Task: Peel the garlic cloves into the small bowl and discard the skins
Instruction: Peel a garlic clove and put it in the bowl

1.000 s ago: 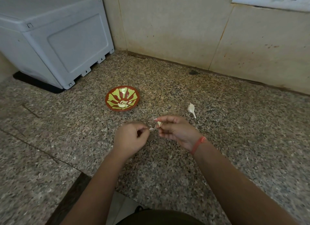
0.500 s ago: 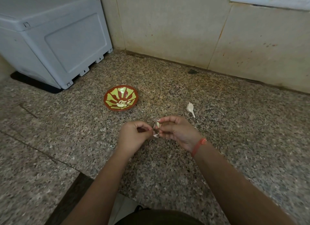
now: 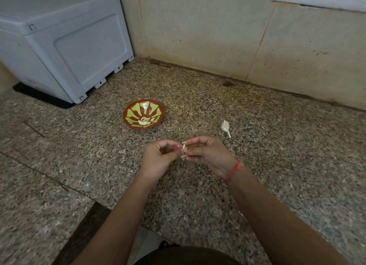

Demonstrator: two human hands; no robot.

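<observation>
Clove [image 3: 184, 147]: held between both hands just above the bench [image 3: 277, 165], long axis roughly upright, mostly hidden by fingertips
Right hand [image 3: 208, 156]: curled, pinching the clove
Left hand [image 3: 158, 158]: curled, nails on the clove, apparently lifting skin
Bowl [image 3: 150, 108]: ahead and left of the hands, nearer the left hand, holds pale peeled pieces
Second clove [image 3: 225, 126]: unpeeled on the bench, ahead of the right hand

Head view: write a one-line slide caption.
Left hand and right hand pinch a garlic clove over the counter, near the small bowl.
</observation>
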